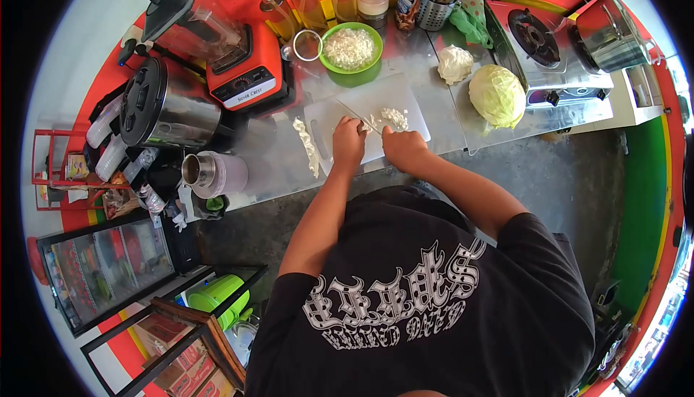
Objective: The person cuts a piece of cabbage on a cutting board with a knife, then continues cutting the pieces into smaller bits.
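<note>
A knife [359,117] is held by its handle in my right hand [406,150], its blade slanting to the upper left across a white cutting board [416,101]. My left hand [348,143] is closed with curled fingers at the board, beside the blade; what it grips is hidden. Some pale chopped bits [373,122] lie by the blade, and a small pile of chopped cabbage [395,117] sits just above my right hand. Behind the board stands a green bowl [354,76] full of pale shredded pieces [350,48]. A strip of pale scraps [306,147] lies left of the board.
A whole cabbage [497,96] and a smaller pale leafy piece [455,65] sit to the right, near a gas stove [567,101]. A red blender [246,72], a large steel pot [177,108] and a flask [220,173] stand left. Pump bottles [307,7] line the back.
</note>
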Motion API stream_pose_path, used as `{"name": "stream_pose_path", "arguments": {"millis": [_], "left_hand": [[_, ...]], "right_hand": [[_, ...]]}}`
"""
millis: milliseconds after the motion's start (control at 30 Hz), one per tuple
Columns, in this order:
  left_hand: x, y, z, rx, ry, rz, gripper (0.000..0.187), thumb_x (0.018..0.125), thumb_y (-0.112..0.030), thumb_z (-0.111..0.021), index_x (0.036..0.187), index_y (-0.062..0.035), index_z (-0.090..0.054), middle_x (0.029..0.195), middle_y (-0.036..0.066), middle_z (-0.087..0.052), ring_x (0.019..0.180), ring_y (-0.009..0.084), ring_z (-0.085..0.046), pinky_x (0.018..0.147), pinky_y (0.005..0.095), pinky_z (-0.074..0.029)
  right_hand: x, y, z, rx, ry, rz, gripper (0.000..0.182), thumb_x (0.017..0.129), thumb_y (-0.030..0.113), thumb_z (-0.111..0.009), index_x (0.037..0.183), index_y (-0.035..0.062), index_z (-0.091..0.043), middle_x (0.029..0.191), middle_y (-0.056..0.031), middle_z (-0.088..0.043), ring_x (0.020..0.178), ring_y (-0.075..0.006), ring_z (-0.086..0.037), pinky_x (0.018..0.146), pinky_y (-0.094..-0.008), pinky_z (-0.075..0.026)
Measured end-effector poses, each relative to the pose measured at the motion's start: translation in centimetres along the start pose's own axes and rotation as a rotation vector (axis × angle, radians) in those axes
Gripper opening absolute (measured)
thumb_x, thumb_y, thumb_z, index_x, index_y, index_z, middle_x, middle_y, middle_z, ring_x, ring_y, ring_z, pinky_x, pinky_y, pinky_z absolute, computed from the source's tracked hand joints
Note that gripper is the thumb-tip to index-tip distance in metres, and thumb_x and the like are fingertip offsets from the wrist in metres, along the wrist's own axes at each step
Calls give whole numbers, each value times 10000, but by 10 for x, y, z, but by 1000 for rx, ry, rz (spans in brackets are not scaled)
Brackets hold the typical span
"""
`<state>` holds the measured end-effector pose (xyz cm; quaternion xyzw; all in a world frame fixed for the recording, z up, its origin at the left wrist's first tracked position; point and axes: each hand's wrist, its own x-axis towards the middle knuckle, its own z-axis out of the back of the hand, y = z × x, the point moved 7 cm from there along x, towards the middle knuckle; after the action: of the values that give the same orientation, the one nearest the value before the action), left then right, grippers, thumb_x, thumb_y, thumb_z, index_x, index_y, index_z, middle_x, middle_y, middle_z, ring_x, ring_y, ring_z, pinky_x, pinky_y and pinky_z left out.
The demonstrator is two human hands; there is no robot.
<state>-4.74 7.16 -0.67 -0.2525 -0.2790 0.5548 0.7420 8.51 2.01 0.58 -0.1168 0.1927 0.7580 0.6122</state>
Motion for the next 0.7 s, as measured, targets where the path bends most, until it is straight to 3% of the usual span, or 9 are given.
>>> {"name": "stream_pose_path", "arguments": {"millis": [167,233,367,467,567,700], "left_hand": [[-4,11,-4,-103,-93,56,162,767,-73,-798,871,17,-713,872,166,-643,838,368,-651,759,448,-513],[-3,9,1,-129,-111,49,164,769,-83,-796,867,18,-712,870,168,-641,842,371,-650,762,452,-511],[-6,3,0,-39,-40,27,141,782,-83,-783,854,16,-713,883,171,-648,853,373,-652,777,459,-515],[-7,5,-3,-58,-73,10,120,791,-76,-768,845,15,-711,886,177,-647,847,377,-644,771,467,-508],[-7,3,-4,-62,-91,-8,97,809,-76,-740,837,12,-710,887,184,-643,847,382,-636,771,471,-503],[-11,2,-5,-40,-98,-46,97,837,-85,-700,826,11,-710,896,190,-640,867,386,-629,796,471,-501]], "right_hand": [[3,-4,-24,-1,-33,-36,245,1028,245,-543,1093,17,-479,920,-195,-755,847,-344,-761,712,-450,-593],[3,0,-16,40,-25,-23,225,953,138,-575,1119,7,-498,946,-193,-762,873,-329,-770,751,-439,-594],[1,7,3,35,41,-33,206,966,133,-552,1124,17,-488,957,-192,-763,891,-329,-768,773,-448,-588],[3,6,-8,-33,120,-50,220,957,133,-573,1129,28,-485,977,-187,-764,909,-324,-767,777,-440,-587],[9,2,-15,16,35,-72,285,927,137,-632,1139,21,-482,1005,-184,-764,934,-317,-765,783,-428,-583],[2,9,9,2,159,-66,358,903,136,-663,1175,11,-466,1056,-200,-757,980,-323,-757,830,-429,-570]]}}
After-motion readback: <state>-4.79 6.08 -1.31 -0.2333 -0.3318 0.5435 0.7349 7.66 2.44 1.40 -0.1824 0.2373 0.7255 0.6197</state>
